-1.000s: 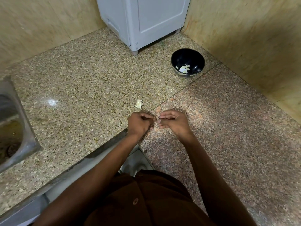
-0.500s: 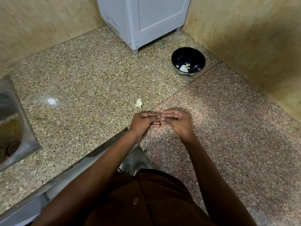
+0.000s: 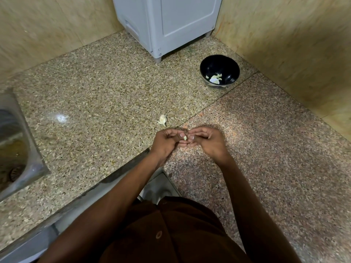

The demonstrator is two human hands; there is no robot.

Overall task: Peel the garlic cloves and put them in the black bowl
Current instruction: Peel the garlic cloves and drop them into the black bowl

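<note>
A small pale garlic clove (image 3: 185, 137) shows between the fingertips of both hands, just above the counter's front corner. My left hand (image 3: 165, 142) and my right hand (image 3: 207, 142) meet there, and each pinches the clove with curled fingers. Another piece of garlic (image 3: 162, 120), whitish and papery, lies on the counter just beyond my left hand. The black bowl (image 3: 230, 68) stands at the back right near the wall and holds several pale garlic bits (image 3: 215, 79).
A grey appliance (image 3: 171, 25) stands in the back corner. A steel sink (image 3: 13, 149) is sunk into the granite counter (image 3: 95, 92) at the far left. Tiled walls close the back and right sides. The counter's inner corner edge lies under my forearms.
My fingertips, pressed tight together half a second ago, have parted a little, and the pale clove now shows between them. The hands stay in the same spot.
</note>
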